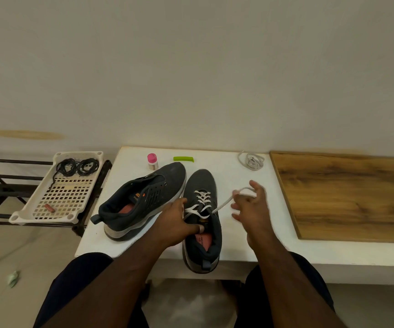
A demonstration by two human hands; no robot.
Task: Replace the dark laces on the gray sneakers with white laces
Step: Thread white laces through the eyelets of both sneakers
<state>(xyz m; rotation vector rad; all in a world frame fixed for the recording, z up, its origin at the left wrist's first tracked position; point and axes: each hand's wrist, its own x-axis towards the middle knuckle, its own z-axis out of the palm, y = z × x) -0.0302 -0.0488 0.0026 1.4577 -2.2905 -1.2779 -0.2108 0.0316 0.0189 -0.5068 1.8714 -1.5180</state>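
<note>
1. White table [226,162]: carries both gray sneakers near its front edge.
2. Right sneaker [202,223]: upright, heel overhanging the front edge, partly threaded with a white lace [200,200].
3. Left hand [177,221]: closed on the right sneaker's collar, steadying it.
4. Right hand [250,207]: fingers curled around the lace's free end, drawn taut toward the table's right side.
5. Left sneaker [141,200]: unlaced, tipped on its side, touching the other.
6. Spare white lace [251,160]: coiled at the back edge.
7. Dark laces [77,166]: coiled in the perforated tray [58,204] left of the table.
</note>
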